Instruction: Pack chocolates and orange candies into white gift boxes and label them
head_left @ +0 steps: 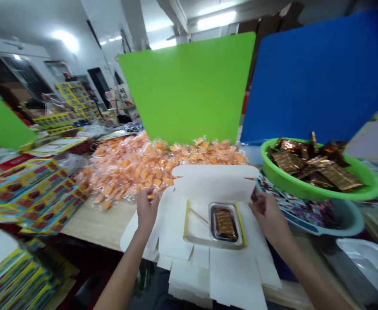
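My left hand [147, 212] is closed at the near edge of a heap of orange pieces in clear wrappers [144, 165]. A bit of orange shows between its thumb and fingers, apparently one of the wrapped pieces. On the other side, my right hand [266, 211] pinches a small dark packet [254, 197], its print too blurred to read. Between the hands lies an unfolded white carton [205, 183]. On it sits a shallow yellow-edged tray [197, 226] with a thin stick [198, 216] and a foil dish [212, 226]. A brown-gold packet [225, 223] lies in the dish.
At the right, a green basin [370, 189] of brown-gold packets stands over a blue-grey basin [347, 219] of small printed sachets. Stacked printed boxes [43, 193] fill the left. Green [192, 90] and blue [311, 73] panels rise behind. White plastic trays [366, 262] lie lower right.
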Tool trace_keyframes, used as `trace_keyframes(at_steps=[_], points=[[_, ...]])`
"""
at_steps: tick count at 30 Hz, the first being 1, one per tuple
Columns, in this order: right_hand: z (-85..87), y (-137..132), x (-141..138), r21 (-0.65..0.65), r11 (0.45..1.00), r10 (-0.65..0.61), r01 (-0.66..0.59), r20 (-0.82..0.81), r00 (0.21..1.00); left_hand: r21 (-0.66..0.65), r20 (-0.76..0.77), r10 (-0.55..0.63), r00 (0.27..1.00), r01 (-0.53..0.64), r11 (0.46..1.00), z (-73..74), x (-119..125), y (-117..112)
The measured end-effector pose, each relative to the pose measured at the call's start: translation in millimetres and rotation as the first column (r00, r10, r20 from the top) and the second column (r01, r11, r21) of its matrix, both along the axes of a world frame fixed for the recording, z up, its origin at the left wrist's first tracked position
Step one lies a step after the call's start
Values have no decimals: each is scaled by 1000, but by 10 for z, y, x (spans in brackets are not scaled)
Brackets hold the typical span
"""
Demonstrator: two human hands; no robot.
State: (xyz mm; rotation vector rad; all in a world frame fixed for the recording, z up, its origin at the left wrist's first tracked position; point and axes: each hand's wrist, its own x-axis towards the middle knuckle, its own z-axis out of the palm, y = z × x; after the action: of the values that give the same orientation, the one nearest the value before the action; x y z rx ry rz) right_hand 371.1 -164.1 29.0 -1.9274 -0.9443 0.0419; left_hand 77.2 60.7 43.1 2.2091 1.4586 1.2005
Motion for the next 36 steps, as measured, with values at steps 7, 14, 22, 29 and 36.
trace_keyframes(at_steps=[7,14,22,29,36], points=[[-434,-67,-69,-147,987,45,-63,-120,992,-24,-245,149,958,-160,987,-419,-288,961],[-501,-119,-146,-152,987,28,-61,-212,977,-89,-358,119,926,-161,983,-445,-299,1110],[-301,-166,-249,-172,985,-30,-26,-313,949,-18,-267,178,947,-189,982,-295,-317,1080],[-393,-163,-287,-104,994,-22,-14,-331,943,-30,-234,180,955,-193,981,-190,62,1458],[-731,-358,-113,-75,997,-41,20,-295,955,-48,-161,38,986,-46,998,5,-293,1671]])
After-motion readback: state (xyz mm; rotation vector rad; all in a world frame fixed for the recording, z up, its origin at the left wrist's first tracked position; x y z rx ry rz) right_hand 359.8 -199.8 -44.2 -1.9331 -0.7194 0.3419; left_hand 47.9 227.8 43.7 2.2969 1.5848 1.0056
